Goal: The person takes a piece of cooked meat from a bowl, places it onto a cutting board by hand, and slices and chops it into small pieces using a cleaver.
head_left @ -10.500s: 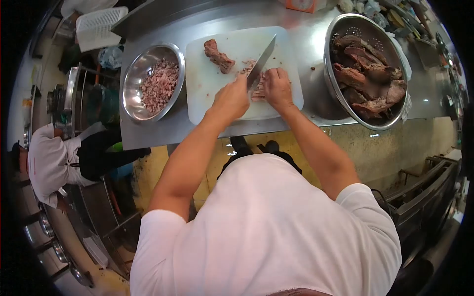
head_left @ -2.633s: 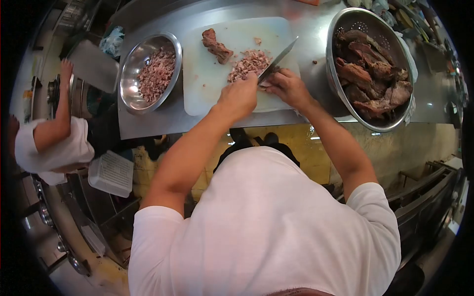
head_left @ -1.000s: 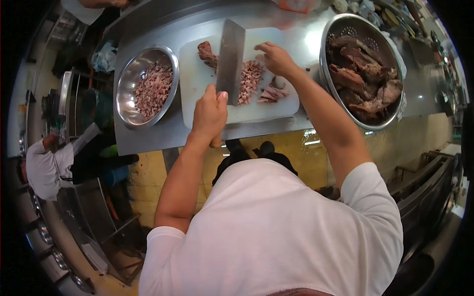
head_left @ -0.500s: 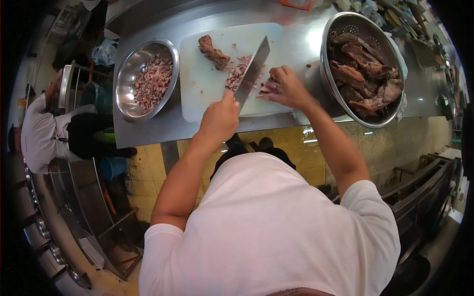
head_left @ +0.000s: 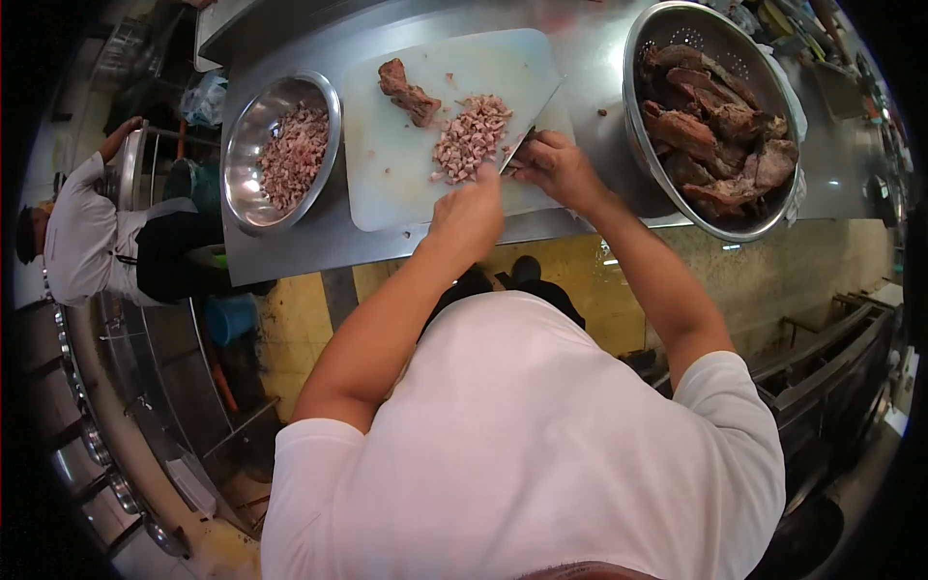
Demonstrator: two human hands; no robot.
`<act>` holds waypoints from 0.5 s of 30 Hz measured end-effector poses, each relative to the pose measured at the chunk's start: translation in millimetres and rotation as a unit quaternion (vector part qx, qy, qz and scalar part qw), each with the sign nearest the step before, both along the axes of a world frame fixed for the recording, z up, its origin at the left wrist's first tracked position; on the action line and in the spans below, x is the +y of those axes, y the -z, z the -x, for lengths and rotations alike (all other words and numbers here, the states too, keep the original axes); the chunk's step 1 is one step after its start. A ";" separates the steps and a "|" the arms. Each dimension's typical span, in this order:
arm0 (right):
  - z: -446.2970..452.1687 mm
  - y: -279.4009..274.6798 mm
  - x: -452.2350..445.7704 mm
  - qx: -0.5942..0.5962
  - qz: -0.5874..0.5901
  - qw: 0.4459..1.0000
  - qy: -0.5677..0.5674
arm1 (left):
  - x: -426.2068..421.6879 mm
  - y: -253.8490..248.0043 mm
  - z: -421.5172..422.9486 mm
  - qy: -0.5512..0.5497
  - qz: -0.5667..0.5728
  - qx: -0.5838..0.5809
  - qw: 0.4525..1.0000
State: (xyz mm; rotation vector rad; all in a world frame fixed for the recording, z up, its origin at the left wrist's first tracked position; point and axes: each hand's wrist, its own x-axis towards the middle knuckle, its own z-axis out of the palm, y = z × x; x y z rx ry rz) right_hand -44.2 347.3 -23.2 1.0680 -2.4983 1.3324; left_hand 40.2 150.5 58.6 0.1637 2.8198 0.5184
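My left hand (head_left: 468, 215) grips a large knife (head_left: 531, 128), its blade seen nearly edge-on and pointing up and right. Beside the blade, my right hand (head_left: 565, 174) has its fingers curled over a piece of meat, mostly hidden beneath them, at the lower right of a white cutting board (head_left: 387, 174). Chopped meat (head_left: 471, 138) lies in a pile left of the knife. Farther left on the board is an uncut brown chunk of meat (head_left: 408, 93).
Left of the board, a steel bowl (head_left: 246, 184) holds chopped meat. A steel colander (head_left: 637, 106) with large meat pieces stands at the right. The steel table's front edge (head_left: 319, 268) runs below. A co-worker (head_left: 92, 232) is at far left.
My left hand has swung the knife from over the chopped meat rightward to my right hand, which has gone from raised and open to curled over the meat. The co-worker's arm has moved.
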 end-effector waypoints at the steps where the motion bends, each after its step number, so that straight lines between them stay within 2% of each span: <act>1: -0.6 0.3 2.6 0.011 -0.018 1.000 -0.006 | 3.8 11.0 6.2 0.000 -0.006 0.057 0.998; 5: 0.6 -7.5 1.1 -0.028 -0.028 0.999 0.004 | -9.1 2.4 25.4 0.013 -0.016 0.061 0.998; 7: -0.5 -2.2 5.7 0.005 -0.019 1.000 -0.011 | -6.9 -34.4 1.7 0.021 0.036 0.012 0.999; 10: -2.3 -0.2 5.8 -0.016 -0.010 1.000 0.001 | -3.0 -61.9 -25.8 0.008 0.036 -0.057 0.998; 13: -4.4 -0.4 5.1 -0.047 -0.002 0.999 0.007 | 3.0 -11.4 -6.1 -0.016 0.011 -0.029 0.999; 15: -2.9 0.1 7.4 -0.032 -0.003 0.999 0.006 | 9.5 -3.8 21.6 -0.007 0.007 0.017 1.000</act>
